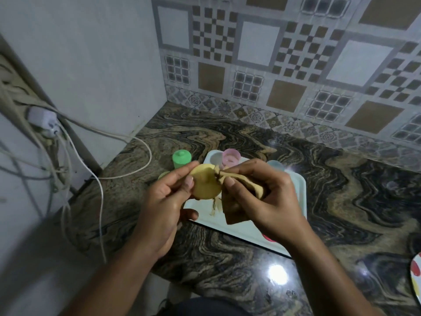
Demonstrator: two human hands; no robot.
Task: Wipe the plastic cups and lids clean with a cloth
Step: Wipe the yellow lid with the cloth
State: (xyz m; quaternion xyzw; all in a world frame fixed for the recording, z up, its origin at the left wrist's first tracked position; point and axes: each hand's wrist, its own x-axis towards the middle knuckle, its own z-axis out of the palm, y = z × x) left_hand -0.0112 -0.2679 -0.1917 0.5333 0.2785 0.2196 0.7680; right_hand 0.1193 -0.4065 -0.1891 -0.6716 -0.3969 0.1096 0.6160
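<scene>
Head cam view, looking down at the counter: got my left hand (pixel 167 201) pinching a yellow lid (pixel 205 184) by its edge, thumb on the near face and fingers curled behind, holding it up above the white tray (pixel 241 226). Right hand (pixel 262 197) is closed tight round a bunched-up brown cloth (pixel 241 190), w/ a wad of it pressed against the right rim of the lid and the rest hanging down over the tray. On the far end of the tray there's a pink cup (pixel 231 157), and a pale blue cup (pixel 276 165) peeks out behind my right knuckles. Green cup w/ its lid on (pixel 181 158) sits on the marble counter (pixel 330 201) just left of the tray's far corner. Something pale green (pixel 163 175) shows left of the tray behind my left fingers, can't tell what it is tbh. Red thing (pixel 268 238) at the tray's near edge, mostly hidden by my wrist. White cables (pixel 127 160) trail onto the counter well left of the tray.
</scene>
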